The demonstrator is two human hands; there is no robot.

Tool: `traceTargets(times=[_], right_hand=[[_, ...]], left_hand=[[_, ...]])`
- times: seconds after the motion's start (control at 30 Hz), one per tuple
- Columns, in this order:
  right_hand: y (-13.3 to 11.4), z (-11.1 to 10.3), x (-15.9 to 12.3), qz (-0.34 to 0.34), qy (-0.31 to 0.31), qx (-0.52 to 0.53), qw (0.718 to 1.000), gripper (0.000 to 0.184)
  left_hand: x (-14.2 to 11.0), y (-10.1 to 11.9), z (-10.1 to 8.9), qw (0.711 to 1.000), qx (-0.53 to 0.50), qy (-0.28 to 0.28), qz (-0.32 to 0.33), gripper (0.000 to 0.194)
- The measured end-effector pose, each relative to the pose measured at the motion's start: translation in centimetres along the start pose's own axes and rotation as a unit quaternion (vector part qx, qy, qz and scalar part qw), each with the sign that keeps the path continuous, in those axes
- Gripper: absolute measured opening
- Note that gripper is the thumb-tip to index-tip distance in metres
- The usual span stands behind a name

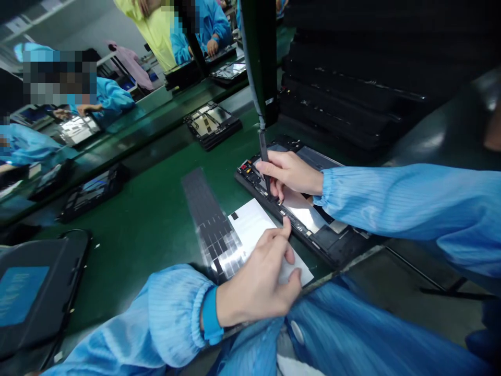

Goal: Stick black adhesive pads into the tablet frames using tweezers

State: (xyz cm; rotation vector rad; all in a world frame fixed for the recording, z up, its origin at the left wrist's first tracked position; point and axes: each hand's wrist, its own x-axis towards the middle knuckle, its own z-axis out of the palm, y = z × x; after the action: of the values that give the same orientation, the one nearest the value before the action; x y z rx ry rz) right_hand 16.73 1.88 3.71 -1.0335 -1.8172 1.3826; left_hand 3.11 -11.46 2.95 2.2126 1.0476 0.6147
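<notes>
An opened tablet-like device point(332, 237) lies in a black tray on the green belt in front of me. My right hand point(289, 175) is closed around the bit of a hanging electric screwdriver point(260, 62), its tip down on the device's near edge. My left hand point(262, 277) rests on a white sheet point(250, 222) beside the device, thumb pointing at the device's edge and fingers curled; what they pinch, if anything, is hidden. A strip of small dark stickers point(207, 219) lies to the left of the white sheet.
Stacked black trays point(352, 89) stand behind the device. More devices in trays point(213, 122) lie along the green conveyor point(148, 209). A dark tray point(35, 292) sits at the near left. Other workers in blue coats point(105, 96) sit across the line.
</notes>
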Motion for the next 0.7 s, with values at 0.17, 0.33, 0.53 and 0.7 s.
traceTargets(times=[0.17, 0.33, 0.53, 0.7], right_hand=[[-1.5, -4.0, -0.7, 0.010, 0.165, -0.232, 0.959, 0.036], [-0.5, -8.1, -0.6, 0.180, 0.152, -0.573, 0.785, 0.051], [0.8, -7.6, -0.6, 0.190, 0.108, -0.539, 0.813, 0.051], [0.2, -7.7, 0.0, 0.189, 0.144, -0.401, 0.885, 0.035]], left_hand=[[2.9, -2.4, -2.8, 0.986, -0.003, 0.075, -0.151, 0.029], [6.2, -5.3, -5.5, 0.934, -0.122, -0.107, -0.318, 0.050], [6.6, -4.8, -3.4, 0.937, -0.202, -0.061, -0.278, 0.048], [8.0, -4.2, -3.6, 0.900, -0.373, 0.155, -0.165, 0.022]])
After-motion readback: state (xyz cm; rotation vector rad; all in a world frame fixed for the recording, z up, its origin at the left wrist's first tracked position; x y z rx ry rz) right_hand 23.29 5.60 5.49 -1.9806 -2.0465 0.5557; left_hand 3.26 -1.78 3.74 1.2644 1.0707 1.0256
